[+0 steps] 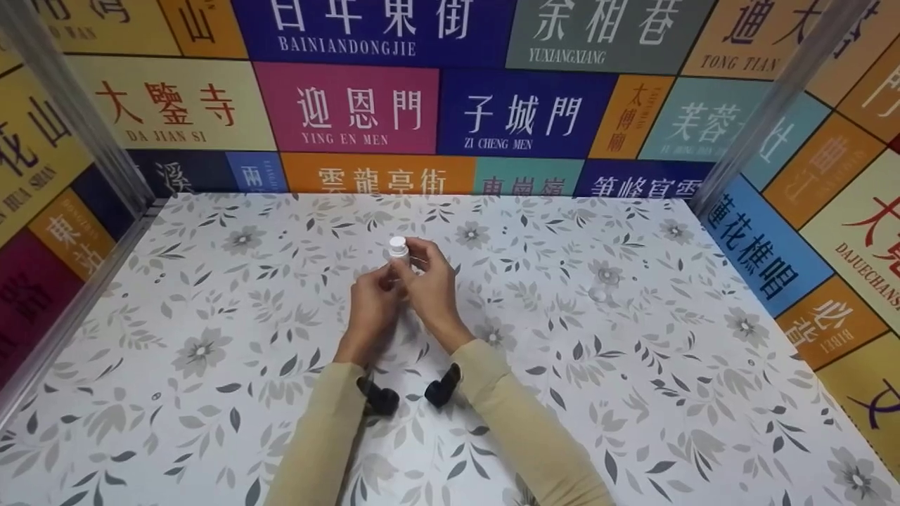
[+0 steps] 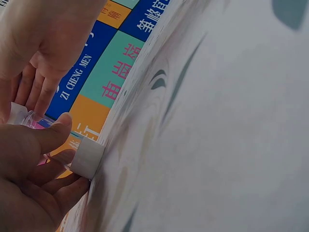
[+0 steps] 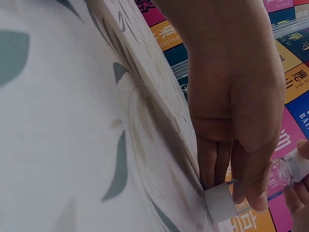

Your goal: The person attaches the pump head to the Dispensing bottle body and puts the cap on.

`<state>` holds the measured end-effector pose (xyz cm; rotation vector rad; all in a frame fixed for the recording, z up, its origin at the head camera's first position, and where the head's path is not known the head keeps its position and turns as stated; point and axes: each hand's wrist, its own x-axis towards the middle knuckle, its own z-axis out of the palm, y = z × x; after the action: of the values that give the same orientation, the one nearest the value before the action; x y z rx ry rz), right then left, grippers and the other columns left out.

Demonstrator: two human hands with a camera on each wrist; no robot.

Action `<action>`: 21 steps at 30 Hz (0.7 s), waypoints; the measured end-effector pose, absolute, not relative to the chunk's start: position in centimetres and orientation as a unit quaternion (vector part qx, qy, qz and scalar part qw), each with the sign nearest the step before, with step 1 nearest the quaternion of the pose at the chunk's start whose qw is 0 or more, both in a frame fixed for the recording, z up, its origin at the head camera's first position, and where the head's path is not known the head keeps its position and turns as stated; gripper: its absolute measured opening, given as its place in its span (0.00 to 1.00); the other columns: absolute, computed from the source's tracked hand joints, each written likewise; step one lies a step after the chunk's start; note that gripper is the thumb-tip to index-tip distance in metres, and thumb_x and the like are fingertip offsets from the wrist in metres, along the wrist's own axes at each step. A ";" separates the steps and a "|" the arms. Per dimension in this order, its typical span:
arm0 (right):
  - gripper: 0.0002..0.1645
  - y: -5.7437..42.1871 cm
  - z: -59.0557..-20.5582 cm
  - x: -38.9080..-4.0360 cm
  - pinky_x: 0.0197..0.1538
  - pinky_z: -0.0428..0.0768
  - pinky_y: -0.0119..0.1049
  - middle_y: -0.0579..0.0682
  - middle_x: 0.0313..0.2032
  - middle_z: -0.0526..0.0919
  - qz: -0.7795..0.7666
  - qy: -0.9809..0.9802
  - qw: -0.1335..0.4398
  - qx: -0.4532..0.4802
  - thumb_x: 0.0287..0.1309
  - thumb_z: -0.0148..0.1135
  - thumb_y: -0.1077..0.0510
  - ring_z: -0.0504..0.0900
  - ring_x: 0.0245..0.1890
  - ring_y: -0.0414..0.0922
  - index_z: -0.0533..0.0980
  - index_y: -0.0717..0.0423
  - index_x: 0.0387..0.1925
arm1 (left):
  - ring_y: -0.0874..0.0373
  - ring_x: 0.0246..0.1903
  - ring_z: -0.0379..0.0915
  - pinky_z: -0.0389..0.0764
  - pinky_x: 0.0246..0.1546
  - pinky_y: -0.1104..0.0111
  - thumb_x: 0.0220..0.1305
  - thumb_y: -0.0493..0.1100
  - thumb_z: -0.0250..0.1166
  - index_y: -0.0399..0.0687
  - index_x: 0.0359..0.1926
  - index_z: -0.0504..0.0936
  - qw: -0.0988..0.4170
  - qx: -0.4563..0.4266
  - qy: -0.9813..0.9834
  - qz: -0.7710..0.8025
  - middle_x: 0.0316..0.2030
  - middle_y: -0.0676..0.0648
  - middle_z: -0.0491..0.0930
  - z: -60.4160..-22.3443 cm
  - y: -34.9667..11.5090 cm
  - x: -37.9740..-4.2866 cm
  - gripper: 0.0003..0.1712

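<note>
Spreading white with a grey floral print, the counter [image 1: 239, 436] met brightly coloured, lettered walls [image 1: 344, 109] at far, left and right. Toward its far side, left of middle, the small bottle [image 1: 399, 251] pointed upward, long axis near vertical. The left hand [image 1: 376, 302] gripped it near the white base [image 2: 88, 157]; the right hand [image 1: 430, 284] pinched it near the white cap [image 1: 398, 242]. Its body was clear and rounded.
</note>
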<state>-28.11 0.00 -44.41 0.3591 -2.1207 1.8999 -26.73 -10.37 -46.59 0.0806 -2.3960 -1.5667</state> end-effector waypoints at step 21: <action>0.26 0.3 -44.0 -28.4 0.64 0.78 0.42 0.58 0.58 0.82 0.679 -0.708 0.139 0.139 0.58 0.70 0.62 0.81 0.60 0.50 0.77 0.60 0.58 | 0.52 0.45 0.84 0.80 0.47 0.63 0.60 0.33 0.67 0.44 0.51 0.86 0.127 0.018 -0.824 -0.552 0.45 0.42 0.88 -46.6 -10.6 -26.7 0.17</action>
<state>-28.37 0.30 -43.98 0.4011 -2.0462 1.9622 -26.69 -10.56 -46.61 0.0520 -2.3971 -1.6071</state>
